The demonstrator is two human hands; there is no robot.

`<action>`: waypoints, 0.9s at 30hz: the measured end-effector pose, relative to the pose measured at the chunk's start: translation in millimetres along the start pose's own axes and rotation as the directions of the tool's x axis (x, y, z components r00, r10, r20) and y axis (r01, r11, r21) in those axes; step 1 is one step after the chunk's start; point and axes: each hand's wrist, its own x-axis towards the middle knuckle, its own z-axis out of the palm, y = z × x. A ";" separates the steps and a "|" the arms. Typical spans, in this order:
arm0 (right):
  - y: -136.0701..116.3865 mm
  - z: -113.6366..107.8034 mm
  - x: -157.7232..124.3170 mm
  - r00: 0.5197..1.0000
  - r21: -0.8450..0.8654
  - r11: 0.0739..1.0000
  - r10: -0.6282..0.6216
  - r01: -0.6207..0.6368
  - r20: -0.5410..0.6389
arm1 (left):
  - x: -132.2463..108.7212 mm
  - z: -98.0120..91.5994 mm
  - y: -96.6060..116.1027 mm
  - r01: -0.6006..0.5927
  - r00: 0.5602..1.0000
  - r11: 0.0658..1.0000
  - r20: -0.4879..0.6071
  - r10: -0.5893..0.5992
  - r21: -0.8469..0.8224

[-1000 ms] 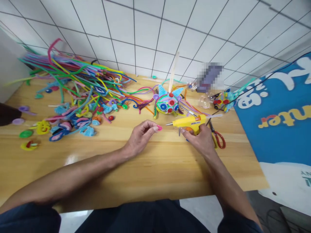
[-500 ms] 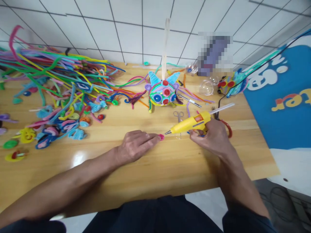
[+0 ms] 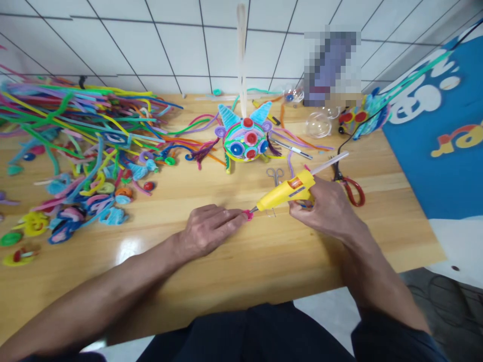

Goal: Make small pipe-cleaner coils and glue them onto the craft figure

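Observation:
My right hand (image 3: 324,208) grips a yellow hot glue gun (image 3: 281,193), a clear glue stick (image 3: 332,162) poking out of its back end. The metal nozzle points left and meets a small pink pipe-cleaner piece (image 3: 248,215) on the table. Fingers together, my left hand (image 3: 211,226) holds that piece by its left edge with the fingertips. Behind the hands stands a round face of coiled pipe cleaners (image 3: 247,141) with blue horns and red and blue discs. Small scissors (image 3: 275,175) lie partly hidden under the glue gun.
A heap of loose pipe cleaners (image 3: 94,110) and several small coiled pieces (image 3: 75,211) cover the left side. Red-handled pliers or scissors (image 3: 352,191) lie at right. Clear plastic balls (image 3: 318,124) and a colourful fish-like figure (image 3: 364,118) are at the back right.
The glue gun has moved left and its nozzle now touches the pink piece, where before there was a small gap. My left hand still holds the piece. The view has shifted slightly.

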 end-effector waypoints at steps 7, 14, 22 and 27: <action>3.8 6.0 -1.5 1.000 -0.025 0.999 -0.029 0.029 -0.011 | 1.2 2.6 -0.7 -0.001 1.000 1.000 -0.012 0.001 0.006; 5.1 9.0 -1.9 0.999 -0.013 0.999 -0.046 0.046 -0.020 | 2.5 1.9 -0.5 -0.007 1.000 1.000 -0.002 0.007 0.015; 6.6 10.3 -3.1 0.996 -0.023 0.996 -0.084 0.083 -0.030 | 4.1 1.4 -0.7 -0.012 1.000 1.000 -0.002 0.012 0.003; 6.9 10.0 -2.9 0.993 -0.054 0.992 -0.115 0.113 -0.033 | 4.8 0.8 -1.0 -0.013 1.000 1.000 0.004 0.013 0.002</action>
